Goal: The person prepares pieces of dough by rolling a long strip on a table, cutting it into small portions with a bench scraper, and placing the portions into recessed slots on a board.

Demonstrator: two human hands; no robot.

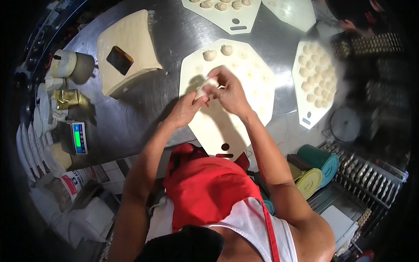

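Observation:
Between my two hands is a small piece of pale dough point(201, 91), partly hidden by the fingers. My left hand point(187, 110) has its fingers closed around the near side of the dough. At the far side my right hand point(227, 90) pinches it with thumb and bent fingers. Both are above a cream many-sided board point(262, 109) with rings marked on it, which overhangs the table's near edge. Two shaped dough balls point(210, 55) rest at the board's far end, beyond my hands.
Left on the metal table point(168, 30) lies a cream slab point(126, 37) with a dark rectangular thing point(120, 60) on it. A scale point(78, 138) and a pot point(63, 63) stand farther left. Boards of dough balls point(314, 74) are at right and back. Lidded buckets point(321, 159) stand below right.

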